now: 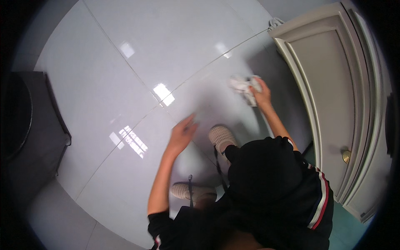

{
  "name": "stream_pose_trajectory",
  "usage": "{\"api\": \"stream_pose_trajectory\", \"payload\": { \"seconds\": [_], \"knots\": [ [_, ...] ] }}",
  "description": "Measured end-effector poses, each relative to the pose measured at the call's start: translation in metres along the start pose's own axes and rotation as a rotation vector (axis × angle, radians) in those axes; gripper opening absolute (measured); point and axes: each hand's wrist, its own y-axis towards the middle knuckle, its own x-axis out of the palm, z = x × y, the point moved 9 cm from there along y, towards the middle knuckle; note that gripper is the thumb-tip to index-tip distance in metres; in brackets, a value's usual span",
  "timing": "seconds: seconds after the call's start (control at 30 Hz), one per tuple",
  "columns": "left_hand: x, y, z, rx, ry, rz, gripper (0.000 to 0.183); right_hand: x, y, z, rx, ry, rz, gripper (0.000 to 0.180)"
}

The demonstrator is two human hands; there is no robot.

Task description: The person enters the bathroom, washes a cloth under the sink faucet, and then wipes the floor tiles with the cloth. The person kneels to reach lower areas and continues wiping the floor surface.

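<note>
My right hand (261, 92) grips a crumpled whitish cloth (242, 85) low over the glossy tiled floor (200, 81), in front of the grey cabinet. The cloth is blurred, and part of it hangs below my fingers. To the left, my left hand (184, 131) hovers over the tiles with its fingers apart and nothing in them. It is slightly blurred too. Between and below my hands are my two beige woven shoes, one (221, 135) near the middle and the other (181, 190) lower left.
A grey panelled cabinet door (325, 68) with a round brass knob (346, 156) stands along the right. Another bundled cloth (275, 23) lies by the cabinet's far corner. At the left edge is a dark, boxy object (34, 134) with a rounded part. A dark cord hangs by my shoes.
</note>
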Motion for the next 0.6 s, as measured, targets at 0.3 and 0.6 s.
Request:
{"api": "stream_pose_trajectory", "payload": {
  "seconds": [0.3,0.6],
  "knots": [
    [-0.137,-0.243,-0.124,-0.605,0.381,0.166,0.038,0.072,0.057,-0.029,-0.389,-0.451,0.195,0.075],
    [-0.129,-0.236,-0.1,-0.525,0.335,0.145,0.034,0.276,-0.102,-0.141,-1.0,-0.377,-0.557,0.062]
  ]
}}
